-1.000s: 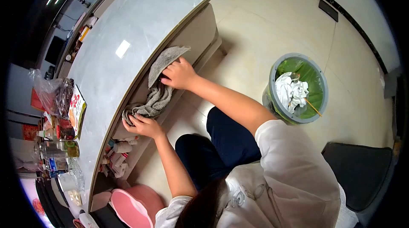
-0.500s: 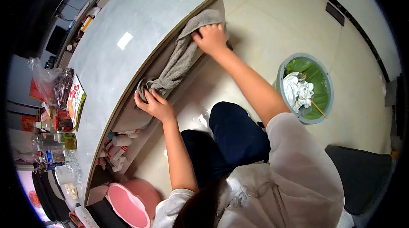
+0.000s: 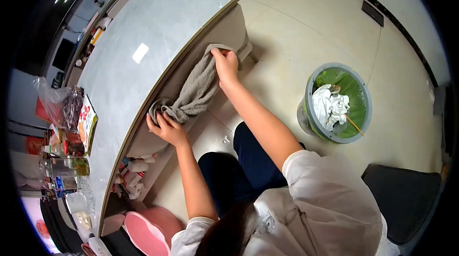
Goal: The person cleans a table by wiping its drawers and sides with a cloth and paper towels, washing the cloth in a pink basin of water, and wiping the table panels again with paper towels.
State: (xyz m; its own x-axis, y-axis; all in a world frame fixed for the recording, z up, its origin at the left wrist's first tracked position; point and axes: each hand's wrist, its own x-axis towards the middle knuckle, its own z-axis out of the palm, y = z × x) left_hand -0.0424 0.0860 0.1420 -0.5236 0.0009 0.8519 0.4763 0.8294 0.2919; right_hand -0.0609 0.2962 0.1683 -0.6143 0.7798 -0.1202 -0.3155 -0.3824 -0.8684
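A grey cloth (image 3: pixel 197 83), looking like a towel, is stretched between my two hands beside the table's side panel. My left hand (image 3: pixel 167 129) grips its bunched lower end, with the fingers curled into the folds. Higher up, my right hand (image 3: pixel 225 66) pinches the other end near the panel's far corner. The cloth hangs in loose twisted folds between them. Whether its back touches the panel I cannot tell.
The marble-look table (image 3: pixel 138 31) curves along the left, with jars and bags at its near end. Small boxes fill a shelf (image 3: pixel 131 179) below. A pink basin (image 3: pixel 148 232), a lined trash bin (image 3: pixel 368 108) and a dark stool (image 3: pixel 401 203) stand on the floor.
My right hand has come down and toward me with its end of the cloth, away from the table's far corner. My left hand keeps its hold, shifting slightly.
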